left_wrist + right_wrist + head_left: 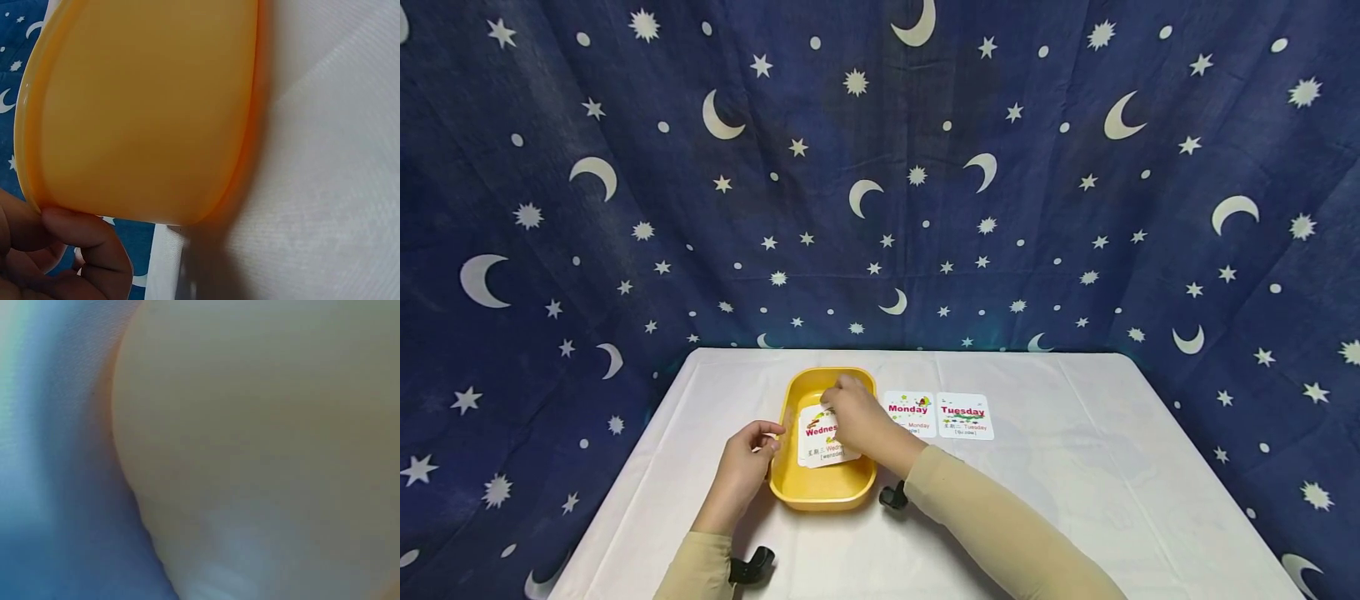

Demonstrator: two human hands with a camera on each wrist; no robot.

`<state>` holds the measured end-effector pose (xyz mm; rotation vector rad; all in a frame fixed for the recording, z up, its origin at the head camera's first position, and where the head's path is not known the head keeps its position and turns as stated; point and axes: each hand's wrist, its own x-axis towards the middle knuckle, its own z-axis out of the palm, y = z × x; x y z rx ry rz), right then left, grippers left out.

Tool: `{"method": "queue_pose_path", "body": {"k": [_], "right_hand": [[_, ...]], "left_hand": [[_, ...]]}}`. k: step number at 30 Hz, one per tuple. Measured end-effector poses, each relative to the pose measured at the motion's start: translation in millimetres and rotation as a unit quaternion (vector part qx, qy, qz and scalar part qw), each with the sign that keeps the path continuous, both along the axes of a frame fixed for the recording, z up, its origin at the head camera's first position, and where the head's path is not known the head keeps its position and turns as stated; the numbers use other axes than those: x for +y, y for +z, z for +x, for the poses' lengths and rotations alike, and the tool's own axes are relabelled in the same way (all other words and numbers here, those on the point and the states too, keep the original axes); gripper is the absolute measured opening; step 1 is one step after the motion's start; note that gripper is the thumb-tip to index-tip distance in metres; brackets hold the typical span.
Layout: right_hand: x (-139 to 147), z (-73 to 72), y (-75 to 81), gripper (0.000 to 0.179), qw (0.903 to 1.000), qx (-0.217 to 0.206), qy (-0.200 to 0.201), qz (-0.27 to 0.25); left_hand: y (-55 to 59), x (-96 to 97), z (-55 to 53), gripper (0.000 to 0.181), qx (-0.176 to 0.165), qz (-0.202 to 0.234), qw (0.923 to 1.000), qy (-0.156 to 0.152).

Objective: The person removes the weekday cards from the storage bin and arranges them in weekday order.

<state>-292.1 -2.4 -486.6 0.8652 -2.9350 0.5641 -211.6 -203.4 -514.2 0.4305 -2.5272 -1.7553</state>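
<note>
A yellow tray [823, 505] stands on the table, left of its middle. Inside lies a small pile of white cards, with the Wednesday card [820, 450] uppermost. My left hand [743, 462] pinches the tray's left rim, and the left wrist view shows thumb and finger meeting there. Reaching in over the right rim, my right hand [861, 421] pinches the Wednesday card near its upper edge and covers its right part. Its fingertips are mostly hidden. Only a blurred, pale curved surface fills most of the right wrist view.
Right of the tray, the Monday card [912, 408] and the Tuesday card [966, 417] lie side by side, Monday's partly behind my right forearm. A white cloth covers the table [1075, 492]. Behind it hangs a dark blue curtain [940, 308] with moons and stars.
</note>
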Motion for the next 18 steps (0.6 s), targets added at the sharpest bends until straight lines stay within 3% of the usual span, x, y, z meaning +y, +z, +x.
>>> {"method": "queue_pose_path", "body": {"k": [11, 18], "right_hand": [[9.9, -2.8, 0.5, 0.040, 0.9957, -0.050, 0.007, -0.078], [16.7, -2.8, 0.0, 0.034, 0.9881, -0.086, 0.000, -0.128]], "left_hand": [[-0.1, -0.7, 0.8, 0.021, 0.005, 0.005, 1.0000, -0.003], [-0.7, -0.2, 0.2, 0.022, 0.005, 0.010, 0.9999, -0.002]]}}
